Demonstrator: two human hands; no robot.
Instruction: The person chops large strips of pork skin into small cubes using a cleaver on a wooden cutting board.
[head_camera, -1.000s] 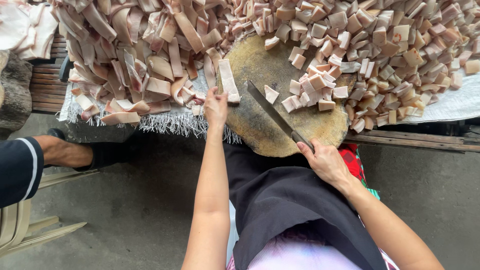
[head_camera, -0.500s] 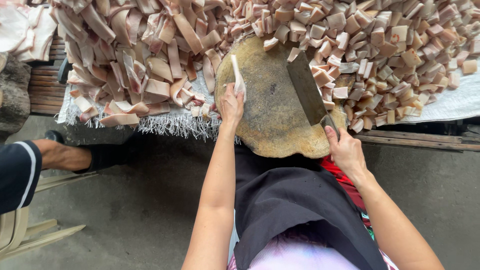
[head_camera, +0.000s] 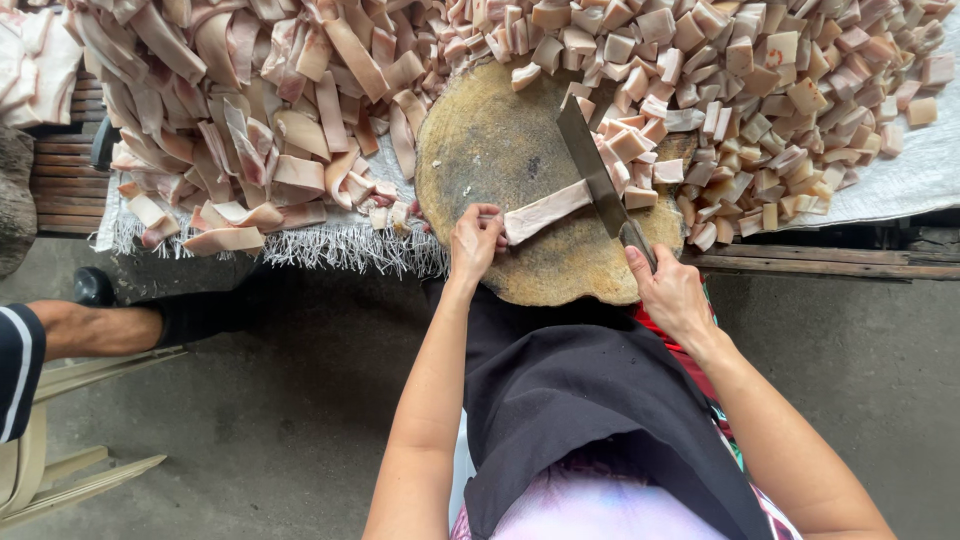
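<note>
Nearest the camera, a black apron (head_camera: 590, 400) covers the person's lap, and both bare forearms reach forward from it to a round wooden chopping block (head_camera: 500, 160). The left hand (head_camera: 476, 240) rests at the near edge of the block with its fingers (head_camera: 490, 222) curled together, pinching the near end of a long pale strip of pork skin (head_camera: 545, 210) and pressing it flat on the wood. The right hand (head_camera: 672, 292) is wrapped tight around the handle of a cleaver (head_camera: 592, 170), fingers closed on it with no gap showing. The blade runs away from the hand across the block, and its edge meets the far end of the strip, which lies slantwise between the two hands near the middle of the block.

Just beyond the blade, on the right side of the block, a few cut squares touch the steel. Farther out, a large heap of cut cubes (head_camera: 760, 90) spreads over a white woven sheet (head_camera: 900, 180) to the right. To the left of the block lies a heap of uncut long strips (head_camera: 240, 110), reaching to the frayed edge of the sheet. At the far left, near floor level, another person's leg in a dark shoe (head_camera: 100, 325) rests on the grey concrete floor (head_camera: 280, 420), well apart from the block.
</note>
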